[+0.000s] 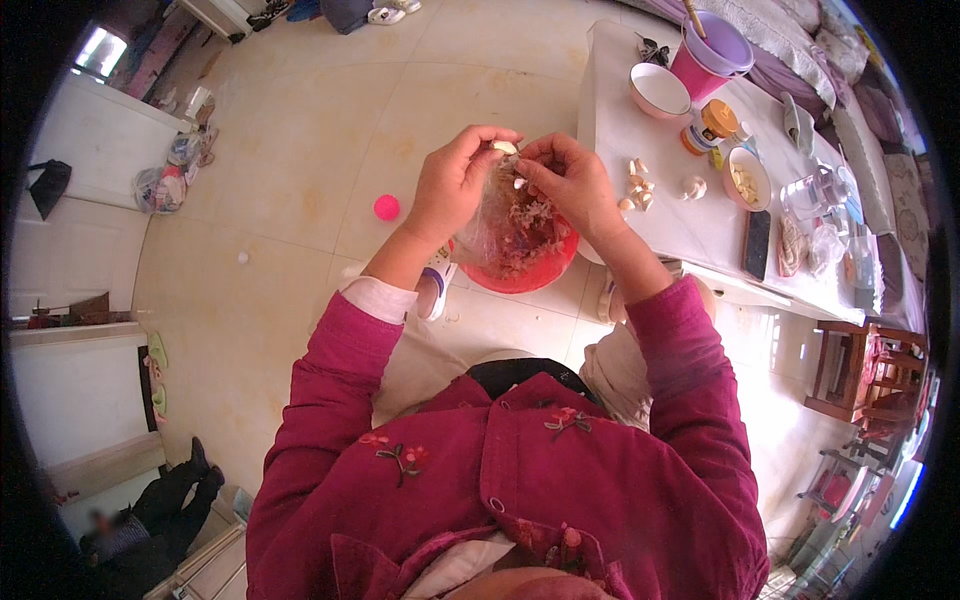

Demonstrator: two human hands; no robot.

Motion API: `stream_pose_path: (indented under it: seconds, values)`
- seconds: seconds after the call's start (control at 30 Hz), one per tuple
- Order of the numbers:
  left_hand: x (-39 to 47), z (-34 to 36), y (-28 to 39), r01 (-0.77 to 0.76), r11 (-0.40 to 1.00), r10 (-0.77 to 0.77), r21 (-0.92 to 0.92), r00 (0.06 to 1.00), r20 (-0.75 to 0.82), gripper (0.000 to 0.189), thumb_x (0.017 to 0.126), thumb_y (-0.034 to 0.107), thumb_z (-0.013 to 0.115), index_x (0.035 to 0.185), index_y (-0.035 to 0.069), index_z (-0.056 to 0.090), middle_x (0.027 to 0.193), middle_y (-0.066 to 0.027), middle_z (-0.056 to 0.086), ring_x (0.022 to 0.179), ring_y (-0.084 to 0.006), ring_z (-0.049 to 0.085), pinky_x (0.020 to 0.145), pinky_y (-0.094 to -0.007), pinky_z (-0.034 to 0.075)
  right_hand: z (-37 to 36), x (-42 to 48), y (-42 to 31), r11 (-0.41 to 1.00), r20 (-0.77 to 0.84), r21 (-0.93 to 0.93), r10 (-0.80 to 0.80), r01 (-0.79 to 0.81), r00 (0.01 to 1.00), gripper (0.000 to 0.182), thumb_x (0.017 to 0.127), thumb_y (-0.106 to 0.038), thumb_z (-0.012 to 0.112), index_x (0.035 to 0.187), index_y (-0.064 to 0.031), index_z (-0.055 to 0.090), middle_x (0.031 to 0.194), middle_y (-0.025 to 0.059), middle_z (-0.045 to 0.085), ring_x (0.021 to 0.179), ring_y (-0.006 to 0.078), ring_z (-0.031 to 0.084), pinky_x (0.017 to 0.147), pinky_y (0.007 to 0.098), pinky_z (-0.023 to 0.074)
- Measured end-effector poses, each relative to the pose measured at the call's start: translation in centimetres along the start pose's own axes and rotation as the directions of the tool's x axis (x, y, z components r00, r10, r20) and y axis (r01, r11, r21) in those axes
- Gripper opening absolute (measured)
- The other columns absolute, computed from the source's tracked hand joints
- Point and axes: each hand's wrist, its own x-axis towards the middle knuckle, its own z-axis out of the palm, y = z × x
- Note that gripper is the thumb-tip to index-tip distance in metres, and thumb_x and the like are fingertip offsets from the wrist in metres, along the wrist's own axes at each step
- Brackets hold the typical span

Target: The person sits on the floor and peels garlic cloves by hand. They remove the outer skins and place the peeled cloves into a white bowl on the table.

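My left hand (451,176) pinches a pale garlic clove (504,147) between thumb and fingers. Close beside it, my right hand (566,176) has thumb and forefinger together at the clove's right end, where a bit of skin seems to be held. Below both hands stands a red plastic bin (517,279) with a clear bag lining, holding garlic skins (529,214). On the table to the right lie several unpeeled cloves (639,187) and a garlic bulb (694,187). A bowl (727,187) there holds peeled cloves (744,184).
The white table (611,97) also bears an empty bowl (660,91), a lidded jar (709,127), a pink bucket (697,71), a black phone (757,244) and a clear pitcher (814,191). A pink ball (386,207) lies on the floor. Another person sits at the lower left.
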Motion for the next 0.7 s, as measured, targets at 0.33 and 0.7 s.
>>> stream_pose_path:
  seconds: [0.33,0.7]
  values:
    - [-0.08,0.44,0.05,-0.219,0.925,0.233,0.31,0.972,-0.009,0.024,0.091,0.002,0.059,0.114,0.01,0.063,0.11,-0.0072,0.071,0.096,-0.0298,0.068,0.08,-0.0389,0.055,-0.2,0.29,0.28,0.977,0.067,0.165,0.122,-0.132,0.99,0.018,0.092,-0.015,0.066,0.097,0.0029,0.064,0.08,0.0031,0.063,0.069,0.011,0.057,0.062,0.0264,0.0476]
    - [-0.46,0.99,0.33,-0.113,0.988,0.123,0.108,0.989,-0.086,0.019,0.095,0.003,0.059,0.113,0.006,0.066,0.109,-0.0088,0.072,0.096,-0.0215,0.069,0.083,-0.0316,0.055,-0.48,0.62,0.62,0.955,0.086,0.255,0.133,-0.151,0.987,0.016,0.09,-0.014,0.063,0.092,0.0014,0.061,0.078,0.0028,0.061,0.067,0.0102,0.055,0.06,0.0264,0.0449]
